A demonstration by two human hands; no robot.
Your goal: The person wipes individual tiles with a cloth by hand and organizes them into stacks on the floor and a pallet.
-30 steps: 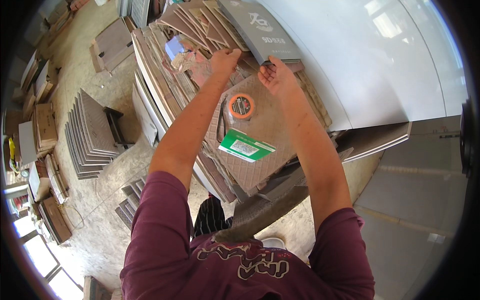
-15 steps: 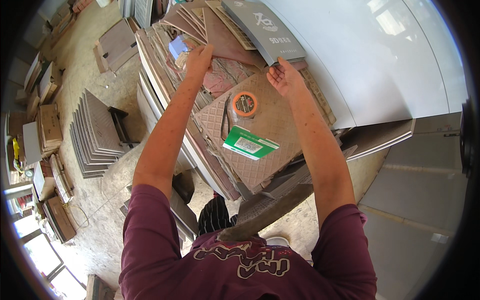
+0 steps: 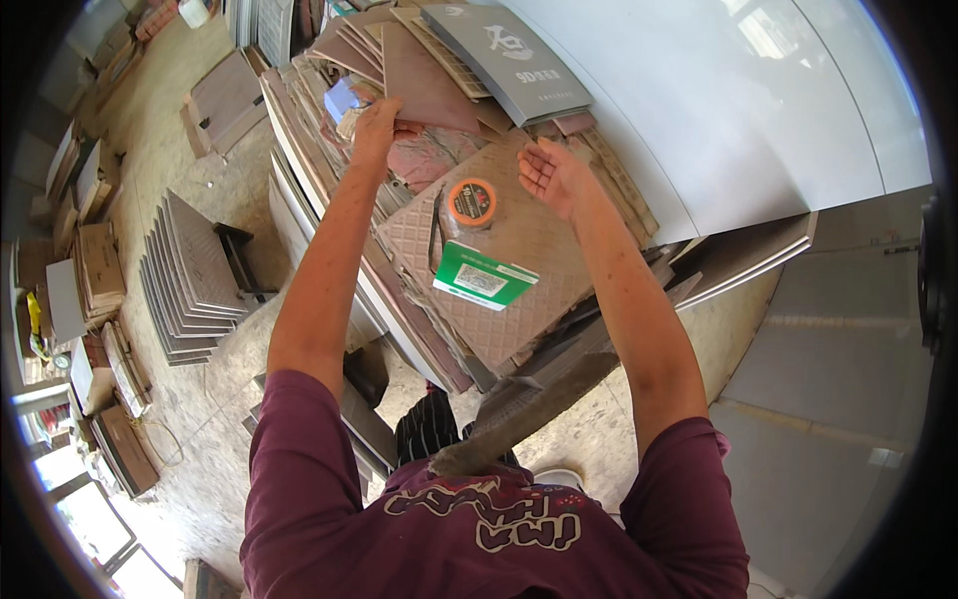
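Note:
At the far side of a cluttered stack, my left hand [image 3: 376, 128] is closed on the near corner of a flat reddish-brown tile [image 3: 421, 82], which overlaps several similar pieces. My right hand [image 3: 547, 172] is off to the right, palm partly up, fingers loosely curled and nothing in them. Just beyond it lies a large grey sample folder [image 3: 519, 70] with white print, apart from the fingers. Between my forearms a roll of tape with an orange rim [image 3: 471, 203] and a green card [image 3: 487, 277] rest on a brown patterned tile [image 3: 519, 324].
A bluish-purple object [image 3: 342, 98] and crumpled pink plastic [image 3: 424, 158] lie by my left hand. A large glossy white panel [image 3: 679, 110] flanks the stack on the right. On the floor at left stands a rack of grey tiles [image 3: 190, 275], with cardboard boxes [image 3: 98, 265] farther out.
My right hand has let go of the grey folder's near edge and drawn back towards me. My left hand stays at the reddish-brown tile's corner. The whole view has shifted slightly.

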